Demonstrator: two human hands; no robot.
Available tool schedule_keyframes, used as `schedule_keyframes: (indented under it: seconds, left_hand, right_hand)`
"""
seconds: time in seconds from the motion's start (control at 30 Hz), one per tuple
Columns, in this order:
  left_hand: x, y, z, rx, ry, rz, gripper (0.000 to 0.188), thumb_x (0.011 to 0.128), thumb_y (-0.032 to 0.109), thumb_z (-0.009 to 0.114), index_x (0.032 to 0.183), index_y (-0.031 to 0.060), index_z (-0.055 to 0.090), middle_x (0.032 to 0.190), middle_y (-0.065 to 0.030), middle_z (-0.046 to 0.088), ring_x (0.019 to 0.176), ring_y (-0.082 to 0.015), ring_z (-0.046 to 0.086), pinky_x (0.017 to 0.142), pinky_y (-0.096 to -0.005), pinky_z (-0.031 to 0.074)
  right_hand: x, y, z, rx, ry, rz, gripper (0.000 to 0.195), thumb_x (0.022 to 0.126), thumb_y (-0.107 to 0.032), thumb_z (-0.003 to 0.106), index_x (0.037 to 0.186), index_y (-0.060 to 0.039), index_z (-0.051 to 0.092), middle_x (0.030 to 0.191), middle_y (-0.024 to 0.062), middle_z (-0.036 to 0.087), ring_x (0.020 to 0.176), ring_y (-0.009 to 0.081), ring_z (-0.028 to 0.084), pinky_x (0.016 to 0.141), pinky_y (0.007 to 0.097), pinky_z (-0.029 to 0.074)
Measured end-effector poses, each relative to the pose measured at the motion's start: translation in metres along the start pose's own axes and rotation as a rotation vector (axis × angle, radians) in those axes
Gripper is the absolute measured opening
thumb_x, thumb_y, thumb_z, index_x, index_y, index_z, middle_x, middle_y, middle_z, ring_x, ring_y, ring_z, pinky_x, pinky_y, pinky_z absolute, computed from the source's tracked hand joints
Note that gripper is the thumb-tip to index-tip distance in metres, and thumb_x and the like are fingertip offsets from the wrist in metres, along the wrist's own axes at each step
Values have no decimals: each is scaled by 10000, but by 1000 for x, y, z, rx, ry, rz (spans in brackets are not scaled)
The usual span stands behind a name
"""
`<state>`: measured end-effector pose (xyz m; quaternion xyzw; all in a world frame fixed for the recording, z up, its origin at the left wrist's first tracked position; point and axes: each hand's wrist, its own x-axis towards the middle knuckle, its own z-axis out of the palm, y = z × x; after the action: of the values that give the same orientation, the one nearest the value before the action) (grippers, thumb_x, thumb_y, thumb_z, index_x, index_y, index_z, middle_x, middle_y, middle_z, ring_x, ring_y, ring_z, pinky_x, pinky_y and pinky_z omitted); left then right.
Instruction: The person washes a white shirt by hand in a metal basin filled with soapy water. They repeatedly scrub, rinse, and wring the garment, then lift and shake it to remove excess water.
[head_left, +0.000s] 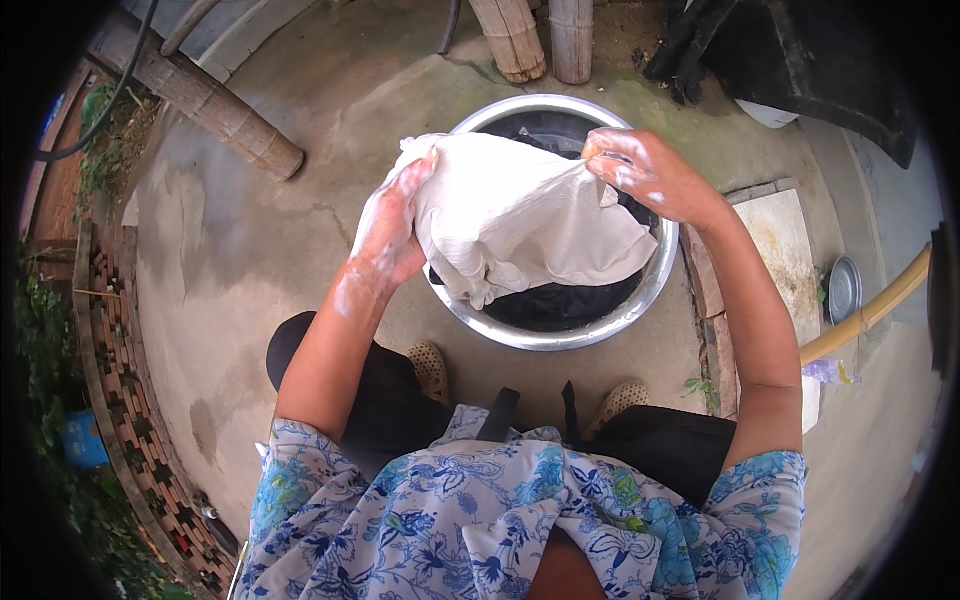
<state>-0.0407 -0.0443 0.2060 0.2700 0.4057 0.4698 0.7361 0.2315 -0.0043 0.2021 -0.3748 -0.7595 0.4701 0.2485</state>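
A wet white cloth (517, 217) is spread between my two hands over a round metal basin (559, 341). My left hand (394, 217), with suds on its skin, grips the bunched left end of the cloth. On the other side, my right hand (634, 169) pinches the upper right part between thumb and fingers, and it too has suds on it. The lower right edge of the cloth hangs loose inside the basin's rim. Dark fabric (559, 304) lies in the basin, partly hidden by the cloth.
Thick bamboo poles (510, 41) stand just beyond the basin on the concrete floor (262, 247). Another bamboo pole (225, 112) is at the upper left. To the right are a pale slab (780, 255), a metal lid (845, 289) and a yellow bamboo pole (870, 315). Black sheeting (810, 60) hangs at the upper right.
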Motion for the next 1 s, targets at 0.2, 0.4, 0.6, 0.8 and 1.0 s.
schedule_keyframes:
  seconds: [0.2, 0.4, 0.6, 0.8, 1.0]
  left_hand:
    - [-3, 2, 2, -40, -34, -8, 488, 825, 284, 592, 1198, 14, 430, 1137, -102, 517, 1043, -217, 515, 915, -345, 416]
    - [-6, 3, -1, -86, -104, -20, 510, 812, 254, 604, 1220, 16, 410, 1143, -102, 517, 1052, -217, 516, 918, -347, 417]
    - [-5, 3, 2, -95, -208, -38, 486, 811, 164, 604, 1231, 27, 401, 1147, -92, 519, 1022, -190, 538, 897, -325, 442]
    - [-3, 0, 5, -14, -185, -1, 469, 785, 54, 622, 1205, 35, 412, 1118, -79, 529, 999, -170, 548, 872, -311, 465]
    - [-4, 1, 10, 114, -68, 1, 417, 769, 54, 648, 1137, 38, 451, 1042, -72, 551, 925, -153, 558, 812, -297, 475]
  right_hand:
    - [3, -6, 0, -63, 8, -1, 109, 815, -112, 514, 836, -5, 510, 791, 33, 495, 759, 118, 446, 701, 256, 384]
    - [3, -35, 14, -55, 111, -42, 88, 779, -79, 552, 838, -21, 522, 796, 9, 512, 705, 89, 471, 595, 235, 400]
    - [8, -61, 55, -232, 148, -142, 247, 725, -116, 651, 918, -44, 514, 879, 135, 542, 701, 282, 544, 639, 372, 431]
    - [14, -54, 64, -241, 233, -163, 201, 735, -60, 613, 909, -33, 516, 834, 150, 548, 745, 348, 541, 646, 402, 421]
    - [13, -40, 63, -137, 218, -132, 104, 797, 9, 544, 823, -13, 445, 761, 52, 477, 579, 107, 495, 509, 260, 384]
